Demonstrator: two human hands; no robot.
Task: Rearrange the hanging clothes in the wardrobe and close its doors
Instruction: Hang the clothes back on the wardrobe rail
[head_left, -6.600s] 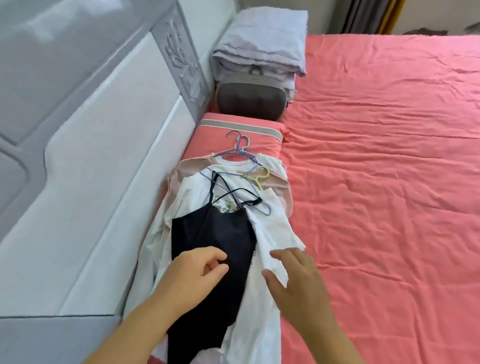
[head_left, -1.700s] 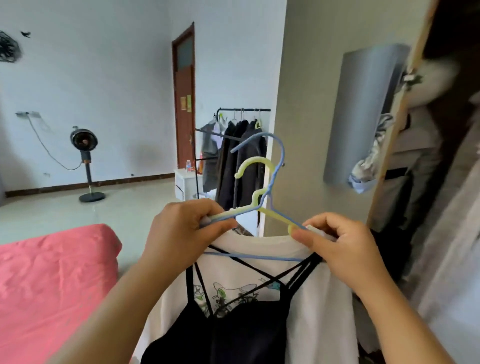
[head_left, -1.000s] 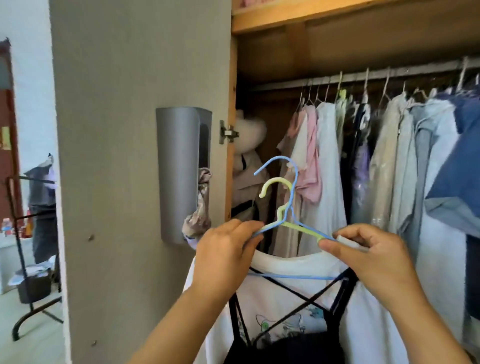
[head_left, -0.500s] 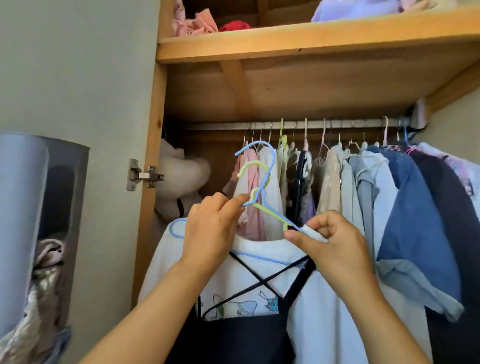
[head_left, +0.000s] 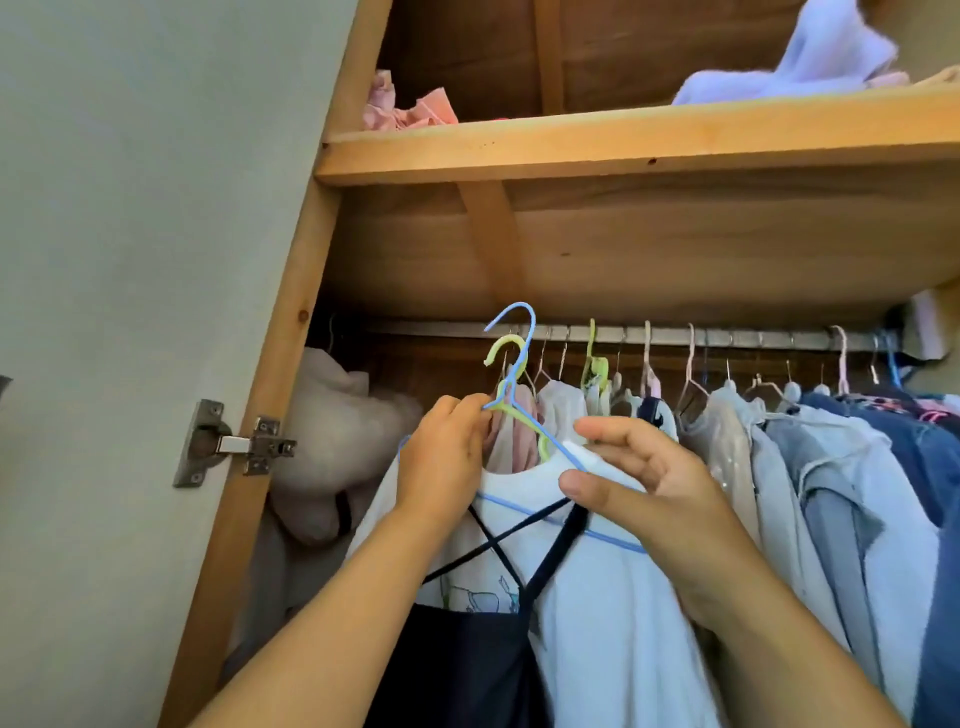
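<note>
I hold up a bunch of hangers: a blue hanger (head_left: 519, 332) and a yellow-green hanger (head_left: 500, 349), carrying a white T-shirt (head_left: 613, 582) and a black strappy top (head_left: 467, 665). My left hand (head_left: 447, 457) grips the hangers at their left shoulder near the necks. My right hand (head_left: 639, 478) pinches the right shoulder of the hangers and the shirt. The blue hook's tip is level with the metal rail (head_left: 727, 336), just left of the hooks hung there. Several hung clothes (head_left: 810, 467) fill the rail to the right.
The open wardrobe door (head_left: 130, 260) with its hinge (head_left: 234, 444) stands at the left. A wooden shelf (head_left: 623, 140) above the rail holds pink cloth (head_left: 410, 106) and lilac cloth (head_left: 810, 62). A pale plush shape (head_left: 337, 431) fills the wardrobe's left corner.
I carried the hangers with the clothes from the bed to the wardrobe. In the last half second I raised them, so the hooks are now up by the rail.
</note>
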